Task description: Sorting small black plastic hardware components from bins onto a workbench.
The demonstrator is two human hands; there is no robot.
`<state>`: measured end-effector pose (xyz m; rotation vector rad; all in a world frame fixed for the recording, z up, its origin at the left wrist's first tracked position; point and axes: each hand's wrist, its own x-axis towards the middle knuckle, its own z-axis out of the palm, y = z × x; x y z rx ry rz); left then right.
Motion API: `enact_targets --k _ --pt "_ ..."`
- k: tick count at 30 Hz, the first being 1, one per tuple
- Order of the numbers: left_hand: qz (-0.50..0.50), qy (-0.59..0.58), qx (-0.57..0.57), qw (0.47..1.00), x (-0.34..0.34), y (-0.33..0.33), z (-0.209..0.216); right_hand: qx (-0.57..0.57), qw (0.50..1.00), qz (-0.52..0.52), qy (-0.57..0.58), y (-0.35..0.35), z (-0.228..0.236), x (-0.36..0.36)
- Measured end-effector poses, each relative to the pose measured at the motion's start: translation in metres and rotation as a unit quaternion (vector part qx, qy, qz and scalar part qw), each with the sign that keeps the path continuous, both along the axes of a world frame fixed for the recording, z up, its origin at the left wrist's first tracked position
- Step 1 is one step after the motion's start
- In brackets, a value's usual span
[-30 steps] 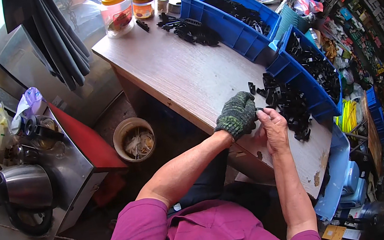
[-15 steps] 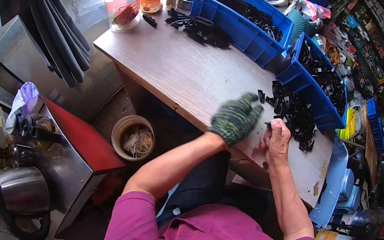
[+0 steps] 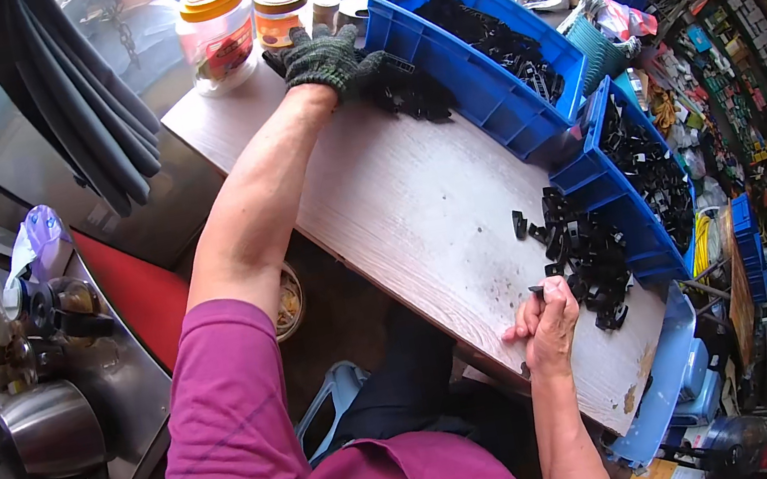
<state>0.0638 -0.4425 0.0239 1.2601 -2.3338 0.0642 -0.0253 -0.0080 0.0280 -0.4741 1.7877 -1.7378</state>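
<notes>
Gloved left fingers (image 3: 323, 41) spread over black strips (image 3: 411, 98), bare right fingers (image 3: 556, 293) pinching small black piece (image 3: 536, 290)

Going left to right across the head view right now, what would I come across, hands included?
Silver kettle, red panel, clear orange-lidded jar, gloved left hand, bare right hand holding a small black piece, nearer blue bin.

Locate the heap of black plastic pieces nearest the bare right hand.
In the head view, that heap lies right of centre on the pale wood-grain table, between the bare right hand and the nearer blue plastic bin.
</notes>
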Motion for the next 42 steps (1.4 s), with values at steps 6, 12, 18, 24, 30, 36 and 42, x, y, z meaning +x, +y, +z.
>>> enact_targets --k 6,12,18,24,30,36,42 --pt "-0.045 -0.017 0.051 0.998 -0.005 -0.014 -0.01 0.001 1.0 -0.024 0.001 -0.005 0.002 0.0" --pt "-0.076 0.041 -0.003 0.996 0.008 0.016 -0.028 0.008 1.0 -0.007 0.01 -0.005 0.001 -0.002" --pt "-0.189 0.112 -0.009 0.975 0.024 0.077 -0.016 0.001 1.0 -0.009 0.012 -0.001 -0.001 -0.003" --pt "-0.081 0.186 -0.153 0.967 0.038 0.052 -0.012 -0.005 1.0 -0.006 0.014 0.0 -0.003 -0.003" --pt "0.093 0.044 -0.048 0.993 0.058 -0.001 -0.031 -0.006 1.0 -0.014 0.007 -0.001 -0.004 -0.004" --pt "0.036 0.059 -0.058 0.996 0.07 -0.003 -0.036 -0.005 1.0 -0.029 0.01 -0.003 -0.003 -0.002" --pt "-0.152 0.123 -0.1 0.976 0.085 0.029 -0.048 -0.009 0.999 -0.031 0.004 -0.003 0.0 -0.002"
